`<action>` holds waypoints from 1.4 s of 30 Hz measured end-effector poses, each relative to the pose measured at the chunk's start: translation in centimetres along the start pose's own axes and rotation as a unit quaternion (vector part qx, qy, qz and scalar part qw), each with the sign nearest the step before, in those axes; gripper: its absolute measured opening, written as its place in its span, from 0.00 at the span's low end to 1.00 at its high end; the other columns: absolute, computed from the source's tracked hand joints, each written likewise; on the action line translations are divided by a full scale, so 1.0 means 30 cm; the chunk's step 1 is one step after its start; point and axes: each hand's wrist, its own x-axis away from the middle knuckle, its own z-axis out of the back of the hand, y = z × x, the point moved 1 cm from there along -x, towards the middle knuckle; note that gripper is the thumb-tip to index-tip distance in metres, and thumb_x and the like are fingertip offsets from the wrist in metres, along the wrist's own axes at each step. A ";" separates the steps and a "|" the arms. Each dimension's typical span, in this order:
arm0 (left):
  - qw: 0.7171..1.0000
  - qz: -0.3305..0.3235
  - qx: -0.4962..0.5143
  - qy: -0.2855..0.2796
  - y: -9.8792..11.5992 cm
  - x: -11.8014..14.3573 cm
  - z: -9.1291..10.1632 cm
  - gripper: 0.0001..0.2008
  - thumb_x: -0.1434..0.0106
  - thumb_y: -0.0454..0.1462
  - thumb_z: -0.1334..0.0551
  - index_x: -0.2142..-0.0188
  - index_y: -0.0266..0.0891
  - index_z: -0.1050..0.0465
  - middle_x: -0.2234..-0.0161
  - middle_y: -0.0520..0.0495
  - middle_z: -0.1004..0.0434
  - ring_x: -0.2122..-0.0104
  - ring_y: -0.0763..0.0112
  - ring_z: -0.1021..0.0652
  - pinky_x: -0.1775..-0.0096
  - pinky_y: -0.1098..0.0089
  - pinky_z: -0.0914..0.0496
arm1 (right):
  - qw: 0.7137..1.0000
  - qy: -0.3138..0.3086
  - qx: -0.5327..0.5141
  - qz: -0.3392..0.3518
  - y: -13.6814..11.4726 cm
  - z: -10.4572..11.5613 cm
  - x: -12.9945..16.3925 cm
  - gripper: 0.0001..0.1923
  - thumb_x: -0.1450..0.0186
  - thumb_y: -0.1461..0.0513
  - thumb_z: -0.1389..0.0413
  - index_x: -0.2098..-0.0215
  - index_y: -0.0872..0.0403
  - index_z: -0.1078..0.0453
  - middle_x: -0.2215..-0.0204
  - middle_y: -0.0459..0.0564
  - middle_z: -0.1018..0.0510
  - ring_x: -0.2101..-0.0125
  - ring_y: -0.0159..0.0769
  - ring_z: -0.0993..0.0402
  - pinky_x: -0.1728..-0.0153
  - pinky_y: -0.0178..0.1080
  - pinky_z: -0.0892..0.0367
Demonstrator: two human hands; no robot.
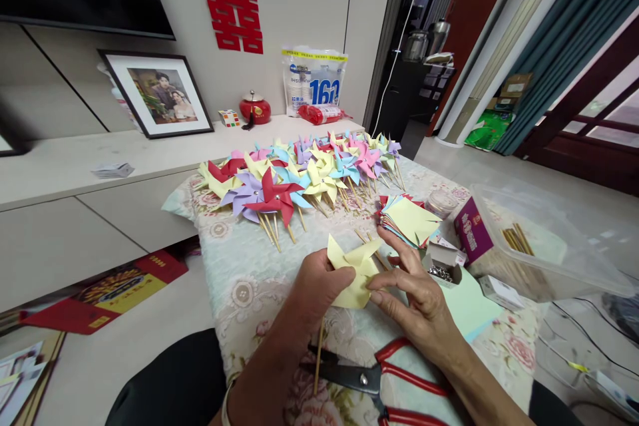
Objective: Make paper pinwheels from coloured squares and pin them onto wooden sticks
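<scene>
Left hand (324,283) grips yellow pinwheel (357,293), thumb across its front; right hand (417,293), fingers bent, pinches its right side. From here, pinwheel's toward tabletop's (227,309) near edge, just past shears (357,377).

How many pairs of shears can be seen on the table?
1. The red-handled shears lie on the table's near part, lower in the view than the right hand; others could be hidden.
</scene>
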 end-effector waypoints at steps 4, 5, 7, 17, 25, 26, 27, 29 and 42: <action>1.000 -0.003 -0.024 0.008 -0.011 -0.004 -0.006 0.16 0.55 0.34 0.37 0.64 0.32 0.22 0.74 0.46 0.20 0.75 0.67 0.24 0.73 0.71 0.32 | 0.999 0.006 -0.010 -0.040 -0.008 0.003 0.000 0.05 0.33 0.59 0.41 0.65 0.47 0.22 0.31 0.48 0.43 0.33 0.53 0.49 0.39 0.59 0.47; 0.999 -0.004 -0.029 0.013 -0.014 -0.005 -0.008 0.15 0.55 0.34 0.37 0.65 0.32 0.22 0.74 0.47 0.20 0.75 0.67 0.25 0.73 0.71 0.32 | 0.999 0.008 -0.013 -0.048 -0.011 0.004 0.000 0.06 0.33 0.59 0.41 0.66 0.47 0.22 0.31 0.48 0.43 0.33 0.53 0.49 0.38 0.59 0.48; 0.999 -0.005 -0.038 0.024 -0.021 -0.008 -0.012 0.13 0.56 0.34 0.37 0.68 0.33 0.22 0.76 0.48 0.21 0.76 0.68 0.25 0.74 0.72 0.32 | 0.998 0.010 -0.011 -0.057 -0.016 0.002 0.000 0.07 0.32 0.59 0.42 0.67 0.48 0.24 0.31 0.48 0.42 0.33 0.53 0.48 0.39 0.59 0.49; 0.998 0.020 -0.049 0.017 -0.044 -0.015 -0.028 0.11 0.57 0.35 0.37 0.71 0.35 0.25 0.76 0.50 0.23 0.77 0.70 0.27 0.75 0.73 0.34 | 0.999 0.017 0.009 -0.049 -0.024 -0.005 -0.007 0.07 0.34 0.65 0.46 0.71 0.50 0.30 0.35 0.53 0.36 0.35 0.51 0.45 0.40 0.55 0.47; 0.999 0.014 -0.040 0.032 -0.050 -0.002 -0.043 0.13 0.55 0.35 0.37 0.68 0.34 0.23 0.75 0.50 0.23 0.76 0.71 0.28 0.75 0.74 0.35 | 0.996 0.047 0.016 -0.073 -0.018 -0.021 0.002 0.07 0.36 0.65 0.47 0.71 0.51 0.32 0.38 0.61 0.32 0.37 0.51 0.40 0.43 0.52 0.42; 0.998 0.014 -0.041 0.034 -0.053 -0.003 -0.043 0.13 0.55 0.35 0.36 0.68 0.33 0.23 0.75 0.50 0.23 0.76 0.71 0.28 0.75 0.74 0.35 | 0.996 0.048 0.017 -0.079 -0.017 -0.023 0.003 0.07 0.36 0.65 0.47 0.71 0.52 0.32 0.38 0.62 0.32 0.37 0.51 0.39 0.44 0.51 0.40; 0.998 0.014 -0.041 0.037 -0.056 -0.004 -0.044 0.13 0.55 0.35 0.36 0.68 0.33 0.23 0.75 0.50 0.23 0.75 0.71 0.28 0.75 0.73 0.35 | 0.995 0.050 0.018 -0.083 -0.017 -0.024 0.004 0.06 0.36 0.65 0.47 0.71 0.52 0.32 0.39 0.63 0.32 0.38 0.51 0.38 0.44 0.51 0.39; 0.998 0.014 -0.040 0.044 -0.058 -0.005 -0.045 0.13 0.55 0.35 0.36 0.68 0.33 0.24 0.74 0.49 0.22 0.75 0.71 0.28 0.74 0.73 0.35 | 0.994 0.053 0.019 -0.088 -0.015 -0.026 0.005 0.06 0.36 0.65 0.47 0.71 0.52 0.32 0.39 0.64 0.31 0.39 0.51 0.36 0.45 0.50 0.38; 0.996 0.006 -0.070 0.063 -0.057 -0.009 -0.051 0.10 0.56 0.35 0.38 0.71 0.34 0.25 0.77 0.52 0.27 0.77 0.73 0.31 0.76 0.74 0.37 | 0.994 0.061 0.032 -0.082 -0.008 -0.033 0.000 0.06 0.38 0.67 0.47 0.72 0.51 0.34 0.43 0.61 0.28 0.40 0.48 0.33 0.48 0.45 0.34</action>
